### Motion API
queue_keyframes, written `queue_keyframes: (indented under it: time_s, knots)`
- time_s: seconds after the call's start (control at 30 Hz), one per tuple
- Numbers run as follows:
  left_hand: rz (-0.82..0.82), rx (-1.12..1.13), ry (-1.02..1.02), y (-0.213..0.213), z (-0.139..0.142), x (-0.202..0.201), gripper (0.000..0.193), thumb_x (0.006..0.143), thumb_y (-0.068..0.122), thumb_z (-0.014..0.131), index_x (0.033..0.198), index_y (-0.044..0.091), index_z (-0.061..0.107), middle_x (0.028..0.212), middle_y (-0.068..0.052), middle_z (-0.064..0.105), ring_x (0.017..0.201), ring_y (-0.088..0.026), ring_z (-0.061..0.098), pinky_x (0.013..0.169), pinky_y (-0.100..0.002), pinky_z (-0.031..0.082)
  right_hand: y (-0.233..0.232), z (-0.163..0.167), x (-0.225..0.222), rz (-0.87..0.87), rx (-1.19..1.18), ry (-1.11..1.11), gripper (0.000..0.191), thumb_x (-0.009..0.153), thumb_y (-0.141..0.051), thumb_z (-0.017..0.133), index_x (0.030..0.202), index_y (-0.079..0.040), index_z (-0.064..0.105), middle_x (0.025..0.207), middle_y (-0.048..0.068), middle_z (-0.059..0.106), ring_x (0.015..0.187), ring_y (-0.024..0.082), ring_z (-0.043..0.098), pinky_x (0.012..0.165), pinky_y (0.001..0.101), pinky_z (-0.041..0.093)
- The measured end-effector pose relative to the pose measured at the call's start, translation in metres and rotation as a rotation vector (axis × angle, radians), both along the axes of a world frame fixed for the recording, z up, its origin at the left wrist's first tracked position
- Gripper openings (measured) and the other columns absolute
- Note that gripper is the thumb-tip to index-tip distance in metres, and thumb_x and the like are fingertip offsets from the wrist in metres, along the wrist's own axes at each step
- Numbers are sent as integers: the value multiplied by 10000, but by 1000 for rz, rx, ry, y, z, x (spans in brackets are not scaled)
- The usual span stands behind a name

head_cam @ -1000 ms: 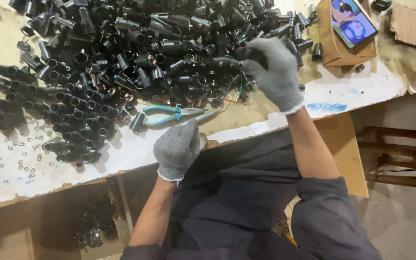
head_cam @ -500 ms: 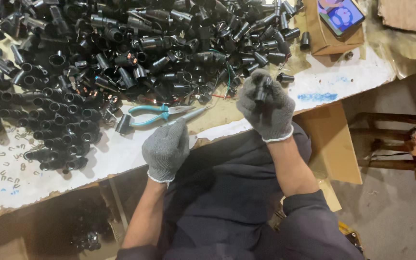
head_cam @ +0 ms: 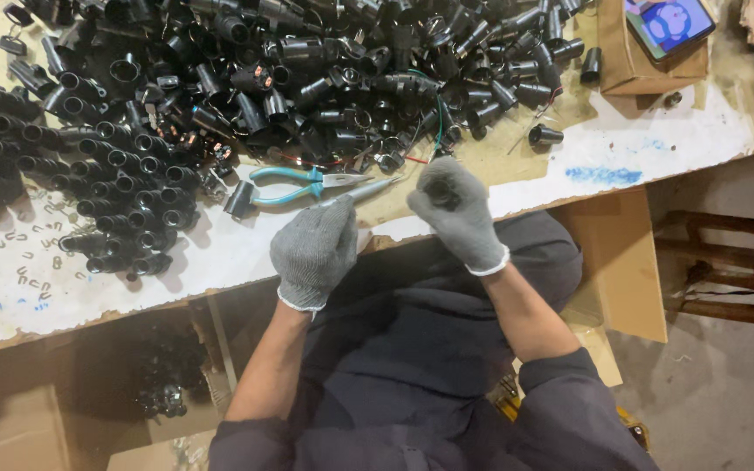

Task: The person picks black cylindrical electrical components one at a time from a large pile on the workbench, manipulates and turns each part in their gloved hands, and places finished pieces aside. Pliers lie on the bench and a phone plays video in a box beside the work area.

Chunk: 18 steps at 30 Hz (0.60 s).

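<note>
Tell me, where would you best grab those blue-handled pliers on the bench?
Probably the pliers by the two blue handles, coming from above on their left end: they lie flat, handles pointing left and spread, bare jaws pointing right toward the left hand.

I'm seeing teal-handled pliers (head_cam: 294, 185) lying on the worktable (head_cam: 176, 262) just beside a big heap of black cylindrical parts (head_cam: 246, 78) — a phone (head_cam: 667, 22) is glowing on a cardboard box (head_cam: 630, 65) at the far corner, and small metal clips (head_cam: 23, 266) are lying scattered near the table's edge.
</note>
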<state>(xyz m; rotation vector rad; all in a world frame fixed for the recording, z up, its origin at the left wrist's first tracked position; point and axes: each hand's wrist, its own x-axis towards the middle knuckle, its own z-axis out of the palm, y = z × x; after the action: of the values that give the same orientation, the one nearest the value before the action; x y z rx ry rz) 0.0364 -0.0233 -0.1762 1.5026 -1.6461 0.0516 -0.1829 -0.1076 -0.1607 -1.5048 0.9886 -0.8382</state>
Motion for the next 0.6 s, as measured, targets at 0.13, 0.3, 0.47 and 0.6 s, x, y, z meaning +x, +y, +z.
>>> queue_keyframes:
  time_s: [0.13,0.3,0.47,0.6]
  knots:
    - [-5,9,-4,0,-1,0,260,856,103,795,1114,89,764,922,-116,738,796,-277,725,699,-392,579,0,-7,4,-3,-90,123,229,903,-57,755,1041,-60,572,864,-37,511,769,43,457,677,222,405]
    - [-6,-9,-2,2,1,1,258,863,89,787,1119,83,752,954,-114,744,829,-280,732,737,-389,589,1,-12,2,-20,-167,97,250,899,-39,665,1131,-51,572,932,-32,541,820,50,511,732,225,457]
    - [-14,-25,21,3,4,3,269,850,80,784,1116,74,743,975,-116,749,847,-278,731,746,-390,588,0,-27,10,-160,-92,119,231,925,-35,709,1091,-57,550,880,-23,544,757,64,505,686,234,458]
    - [-21,-25,73,7,5,4,270,857,93,781,1123,82,737,930,-93,732,804,-267,713,699,-393,570,1,-33,17,-182,-286,145,218,975,0,703,1105,-52,536,929,-6,529,816,76,500,736,238,463]
